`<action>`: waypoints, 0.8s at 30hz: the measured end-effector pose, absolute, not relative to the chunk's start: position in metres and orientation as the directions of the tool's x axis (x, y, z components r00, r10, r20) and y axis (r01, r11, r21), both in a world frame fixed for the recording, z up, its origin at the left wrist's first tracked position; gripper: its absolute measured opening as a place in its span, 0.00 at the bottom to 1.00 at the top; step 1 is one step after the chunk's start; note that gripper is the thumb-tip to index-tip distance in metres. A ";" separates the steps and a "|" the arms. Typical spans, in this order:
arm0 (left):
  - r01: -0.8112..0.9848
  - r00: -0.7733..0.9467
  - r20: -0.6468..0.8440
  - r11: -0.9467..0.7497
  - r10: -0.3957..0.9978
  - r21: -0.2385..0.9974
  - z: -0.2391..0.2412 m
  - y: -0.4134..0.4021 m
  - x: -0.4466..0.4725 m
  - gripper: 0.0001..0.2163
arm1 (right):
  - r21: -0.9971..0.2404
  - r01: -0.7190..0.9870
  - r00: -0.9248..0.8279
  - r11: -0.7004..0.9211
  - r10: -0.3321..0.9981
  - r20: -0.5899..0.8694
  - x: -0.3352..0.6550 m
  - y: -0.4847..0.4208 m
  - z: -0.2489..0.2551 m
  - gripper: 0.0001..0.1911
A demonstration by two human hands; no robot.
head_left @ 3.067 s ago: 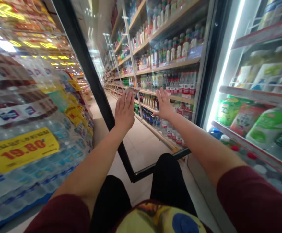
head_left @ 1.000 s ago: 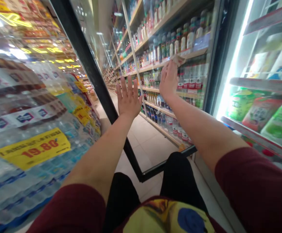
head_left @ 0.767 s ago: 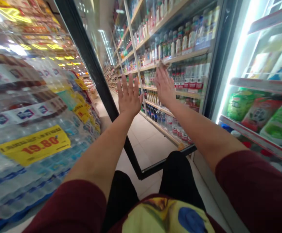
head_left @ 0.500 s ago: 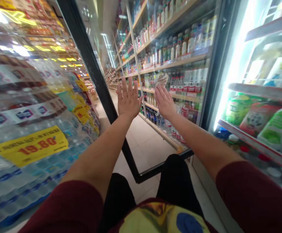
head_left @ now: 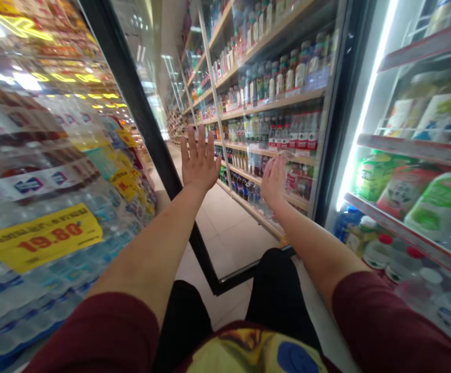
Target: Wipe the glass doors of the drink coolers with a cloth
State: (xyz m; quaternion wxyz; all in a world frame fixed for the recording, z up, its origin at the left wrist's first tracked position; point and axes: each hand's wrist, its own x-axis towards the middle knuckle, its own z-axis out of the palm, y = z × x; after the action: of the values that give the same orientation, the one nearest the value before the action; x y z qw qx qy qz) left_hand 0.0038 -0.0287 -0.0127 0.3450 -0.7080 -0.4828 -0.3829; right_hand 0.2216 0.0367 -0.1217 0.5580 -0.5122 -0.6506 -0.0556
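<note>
A black-framed glass door (head_left: 231, 248) stands swung out in front of me. My left hand (head_left: 199, 165) lies flat on the glass with its fingers spread, holding nothing. To the right, my right hand (head_left: 274, 181) is at the glass with its fingers together, over a crumpled pale cloth (head_left: 286, 154). Only a small edge of this cloth shows past the fingertips; the rest is hidden behind the hand. Both forearms reach forward above my knees.
The lit fridge (head_left: 360, 103) on the right holds pouches (head_left: 418, 189) and bottles (head_left: 381, 251). Bottle packs (head_left: 27, 155) with a yellow price sign (head_left: 41, 235) are stacked on the left. Shelves of bottles (head_left: 283, 75) show in the glass, above a tiled floor (head_left: 231, 228).
My right hand has moved right and down across the glass with the cloth, which is now mostly covered. My left hand stays flat on the glass, with a slight shift left in view.
</note>
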 end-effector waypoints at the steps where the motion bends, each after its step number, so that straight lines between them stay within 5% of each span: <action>1: 0.949 0.239 0.874 -0.294 0.422 -0.117 -0.013 -0.028 0.003 0.34 | -0.477 0.734 0.117 0.483 0.602 0.790 0.222 0.035 -0.124 0.34; 5: 0.956 0.220 0.871 -0.276 0.439 -0.102 -0.013 -0.027 0.004 0.35 | -0.213 0.735 -0.221 0.643 0.525 0.822 0.218 0.031 -0.131 0.30; 10: 0.960 0.207 0.865 -0.265 0.457 -0.090 -0.011 -0.030 0.007 0.37 | -0.435 0.767 0.106 0.471 0.575 0.811 0.213 0.034 -0.135 0.33; 15: 0.955 0.226 0.874 -0.276 0.431 -0.110 -0.011 -0.028 0.005 0.37 | -0.161 0.722 -0.236 0.673 0.458 0.857 0.210 0.036 -0.145 0.28; 20: 0.951 0.241 0.885 -0.278 0.398 -0.134 -0.012 -0.023 0.000 0.37 | -0.461 0.742 0.195 0.487 0.501 0.843 0.214 0.045 -0.155 0.33; 24: 0.952 0.243 0.884 -0.272 0.400 -0.139 -0.012 -0.019 -0.002 0.38 | -0.201 0.745 -0.167 0.636 0.470 0.867 0.222 0.050 -0.161 0.30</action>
State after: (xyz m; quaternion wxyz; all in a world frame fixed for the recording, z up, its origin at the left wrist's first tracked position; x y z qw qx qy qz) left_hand -0.0024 -0.0193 -0.0119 0.3619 -0.7003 -0.4829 -0.3813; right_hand 0.2220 0.0497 -0.1608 0.5030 -0.4043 -0.7515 -0.1368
